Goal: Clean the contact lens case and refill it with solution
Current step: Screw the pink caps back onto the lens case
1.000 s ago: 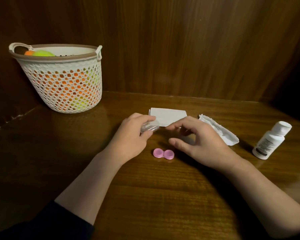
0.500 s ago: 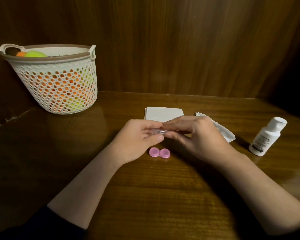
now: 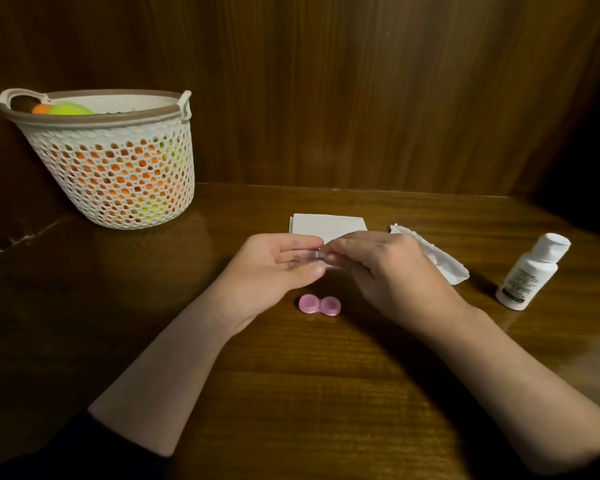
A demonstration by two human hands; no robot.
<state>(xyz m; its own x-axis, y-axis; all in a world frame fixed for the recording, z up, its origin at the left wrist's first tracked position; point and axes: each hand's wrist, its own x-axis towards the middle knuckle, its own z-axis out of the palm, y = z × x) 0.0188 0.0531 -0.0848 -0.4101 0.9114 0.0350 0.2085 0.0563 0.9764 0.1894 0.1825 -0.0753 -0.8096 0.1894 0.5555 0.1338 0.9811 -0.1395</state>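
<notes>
A pink contact lens case (image 3: 319, 305) with two round caps lies on the wooden table just below my hands. My left hand (image 3: 274, 271) and my right hand (image 3: 392, 275) meet above it, and both pinch a small clear plastic piece (image 3: 321, 260) between fingertips; most of that piece is hidden by the fingers, so I cannot tell what it is. A white solution bottle (image 3: 530, 271) with its cap on stands at the right, apart from both hands.
A folded white tissue (image 3: 326, 225) lies behind my hands. A crumpled white wipe (image 3: 447, 268) sits partly under my right hand. A white lattice basket (image 3: 118, 174) with orange and green things stands at the back left. Wooden walls close the back and the sides.
My right hand has come in from the right and closed its fingertips on the clear piece that my left hand was holding alone. The pink case has stayed in place.
</notes>
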